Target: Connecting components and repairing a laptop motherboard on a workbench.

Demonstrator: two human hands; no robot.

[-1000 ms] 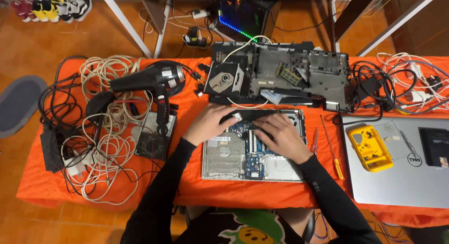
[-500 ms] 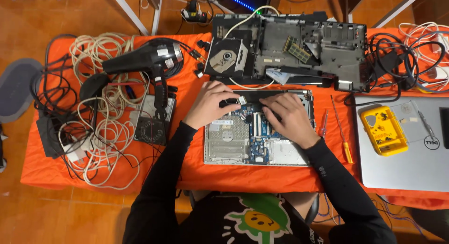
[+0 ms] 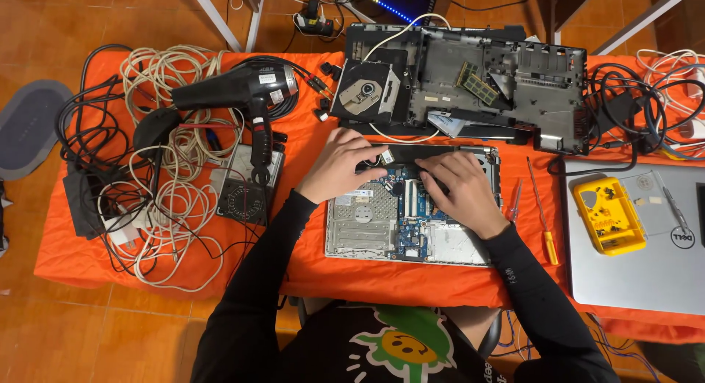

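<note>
Black battery (image 3: 411,154) — both hands (image 3: 400,174) pressing it into open laptop (image 3: 367,229).

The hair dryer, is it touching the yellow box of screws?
Apart. The head view shows the black hair dryer lying on the cables at the table's left, while the yellow screw box sits far right on a silver laptop.

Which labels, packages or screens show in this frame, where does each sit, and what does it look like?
Hair dryer: black, left of the hands, small pale stickers on its barrel.
Closed laptop: silver, far right, round logo on its lid.
Yellow tray: on that lid, holds small dark parts.
No lit screen.
</note>
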